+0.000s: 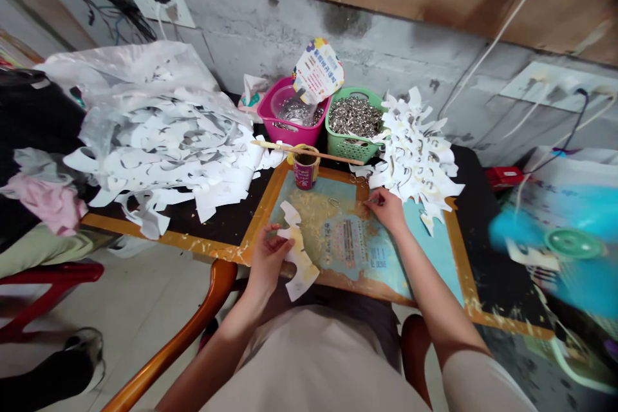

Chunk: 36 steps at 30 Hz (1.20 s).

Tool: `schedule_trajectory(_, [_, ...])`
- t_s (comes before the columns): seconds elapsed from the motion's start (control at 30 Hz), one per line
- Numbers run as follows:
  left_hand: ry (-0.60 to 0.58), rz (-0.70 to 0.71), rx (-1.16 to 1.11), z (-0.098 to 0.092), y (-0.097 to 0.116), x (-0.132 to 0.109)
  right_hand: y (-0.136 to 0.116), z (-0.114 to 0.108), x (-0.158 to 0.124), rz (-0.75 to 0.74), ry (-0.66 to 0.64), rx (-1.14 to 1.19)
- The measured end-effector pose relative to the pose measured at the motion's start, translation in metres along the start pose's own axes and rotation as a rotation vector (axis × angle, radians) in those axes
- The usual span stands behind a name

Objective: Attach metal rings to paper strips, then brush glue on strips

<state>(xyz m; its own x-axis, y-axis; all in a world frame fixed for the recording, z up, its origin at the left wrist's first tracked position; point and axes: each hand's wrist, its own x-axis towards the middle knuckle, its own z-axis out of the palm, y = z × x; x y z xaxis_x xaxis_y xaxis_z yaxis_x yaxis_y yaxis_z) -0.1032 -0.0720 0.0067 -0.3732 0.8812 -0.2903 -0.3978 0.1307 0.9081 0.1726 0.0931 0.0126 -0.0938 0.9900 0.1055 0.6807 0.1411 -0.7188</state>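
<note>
My left hand point(268, 256) is closed on a white die-cut paper piece point(300, 251), held over the near edge of a blue printed board point(355, 241) with an orange border. My right hand point(387, 207) rests on the board's far side, fingers pinched together at the foot of a fanned stack of white paper pieces point(414, 156); what it pinches is too small to make out. A small red glue pot point(306, 168) with a wooden stick point(309, 152) laid across it stands at the board's far edge.
A big heap of white paper cut-outs point(164, 135) covers the table's left. A pink basket point(288, 112) and a green basket point(355, 122) of metal rings stand by the wall. A blue fan point(570, 244) is at right, an orange chair arm point(188, 328) at lower left.
</note>
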Motion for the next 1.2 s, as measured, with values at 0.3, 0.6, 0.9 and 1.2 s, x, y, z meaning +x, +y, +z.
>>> schedule_trajectory(0.3, [-0.016,-0.02,-0.058,0.013,0.001,-0.012,-0.098,0.064,-0.089,0.18,-0.236,0.809])
schedule_trajectory(0.6, [-0.033,-0.034,-0.056,0.009,-0.002,-0.022,-0.099,0.093,-0.112,0.259,-0.209,0.83])
schedule_trajectory(0.9, [-0.027,-0.009,-0.021,0.014,-0.005,-0.026,-0.105,0.084,-0.12,0.094,-0.126,0.539])
schedule_trajectory(1.2, [-0.033,-0.026,-0.013,0.016,-0.005,-0.034,-0.112,0.077,-0.126,0.106,-0.119,0.498])
